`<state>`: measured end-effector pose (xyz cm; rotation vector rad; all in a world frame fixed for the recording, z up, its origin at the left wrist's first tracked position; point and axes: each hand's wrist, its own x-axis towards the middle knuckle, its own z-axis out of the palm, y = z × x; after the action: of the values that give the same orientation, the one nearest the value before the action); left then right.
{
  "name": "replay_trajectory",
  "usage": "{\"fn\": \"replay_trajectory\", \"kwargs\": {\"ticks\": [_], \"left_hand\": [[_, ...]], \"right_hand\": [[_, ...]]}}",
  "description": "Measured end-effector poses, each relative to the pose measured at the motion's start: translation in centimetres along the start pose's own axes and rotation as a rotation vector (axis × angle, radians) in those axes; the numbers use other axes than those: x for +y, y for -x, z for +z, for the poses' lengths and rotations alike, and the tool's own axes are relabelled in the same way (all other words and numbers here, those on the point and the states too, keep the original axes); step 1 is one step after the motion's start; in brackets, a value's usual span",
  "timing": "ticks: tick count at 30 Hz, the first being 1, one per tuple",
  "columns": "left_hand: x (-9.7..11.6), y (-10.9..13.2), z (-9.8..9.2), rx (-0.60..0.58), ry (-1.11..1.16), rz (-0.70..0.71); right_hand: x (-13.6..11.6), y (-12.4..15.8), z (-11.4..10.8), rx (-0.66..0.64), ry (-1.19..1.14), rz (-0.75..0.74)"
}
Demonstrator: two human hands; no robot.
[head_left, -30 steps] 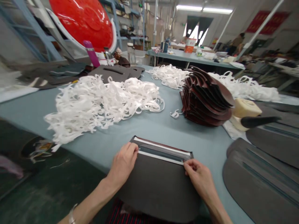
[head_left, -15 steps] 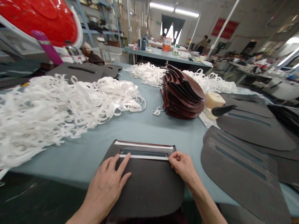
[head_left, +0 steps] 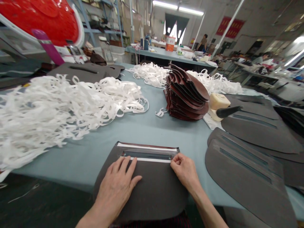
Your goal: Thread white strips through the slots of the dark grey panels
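A dark grey panel (head_left: pixel 156 190) lies at the near edge of the table, with a long slot near its top. White strips run above and below the slot; the lower white strip (head_left: pixel 152 160) ends under both hands. My left hand (head_left: pixel 120 180) rests flat on the panel, fingers spread, fingertips on the strip's left part. At the strip's right end, my right hand (head_left: pixel 185 169) has thumb and index finger pinched together on it.
Piles of white strips (head_left: pixel 59 107) cover the left. A stack of brown pieces (head_left: pixel 186 93) stands at centre back, beside a cream block (head_left: pixel 218 102) and a black handle (head_left: pixel 229 111). More grey panels (head_left: pixel 247 177) lie on the right. People are in the background.
My left hand has slid slightly right along the lower strip, its fingers closer together. My right hand keeps its pinch at the right end, almost unmoved.
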<state>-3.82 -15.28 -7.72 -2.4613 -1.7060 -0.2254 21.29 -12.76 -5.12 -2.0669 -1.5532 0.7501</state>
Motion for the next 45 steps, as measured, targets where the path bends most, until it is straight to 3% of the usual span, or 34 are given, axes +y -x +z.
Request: {"fn": "replay_trajectory", "kwargs": {"ticks": [7, 9, 13, 16, 20, 24, 26, 31, 34, 36, 39, 41, 45], "left_hand": [[2.8, -1.4, -2.0, -0.087, -0.048, -0.026], [3.3, -1.6, -2.3, -0.101, -0.048, -0.047], [4.0, -1.4, -2.0, -0.107, -0.004, -0.086], [3.6, -1.1, -2.0, -0.084, 0.081, -0.103], [1.1, -1.2, -2.5, 0.0, 0.235, -0.133], [-2.8, -1.4, -2.0, 0.129, 0.289, -0.47], [-4.5, -1.5, -1.7, 0.108, 0.371, -0.558], [-7.3, -3.0, -3.5, -0.061, 0.754, -0.518], [-9.2, -4.8, -5.3, -0.029, 0.857, -0.506], [-10.4, -5.7, -5.5, 0.043, 0.795, -0.508], [-10.9, -5.8, -4.1, 0.16, 0.598, -0.458], [-10.1, -5.0, -2.4, 0.161, 0.575, -0.38], [-7.9, -3.3, 0.0, 0.18, 0.576, -0.308]], "right_hand": [[-0.4, 0.4, 0.3, 0.019, 0.28, -0.067], [-0.5, 0.9, 0.7, 0.054, 0.4, -0.232], [-0.5, 1.7, 1.8, 0.07, 0.504, -0.739], [-0.4, 1.5, 2.3, 0.062, 0.481, -0.876], [-1.6, 0.5, 3.0, 0.053, 0.351, -0.909], [-2.7, -0.1, 4.6, 0.01, 0.177, -0.973], [-2.7, -0.3, 5.4, 0.029, 0.125, -0.991], [-1.9, -0.6, 5.7, 0.094, 0.102, -0.943], [-1.2, -1.0, 5.3, 0.112, 0.136, -0.893], [-0.6, -1.5, 5.1, 0.108, 0.169, -0.885], [0.2, -2.2, 5.4, 0.118, 0.226, -0.892], [0.2, -2.5, 6.0, 0.141, 0.255, -0.885], [-2.2, -2.6, 8.0, 0.194, 0.283, -0.844]]}}
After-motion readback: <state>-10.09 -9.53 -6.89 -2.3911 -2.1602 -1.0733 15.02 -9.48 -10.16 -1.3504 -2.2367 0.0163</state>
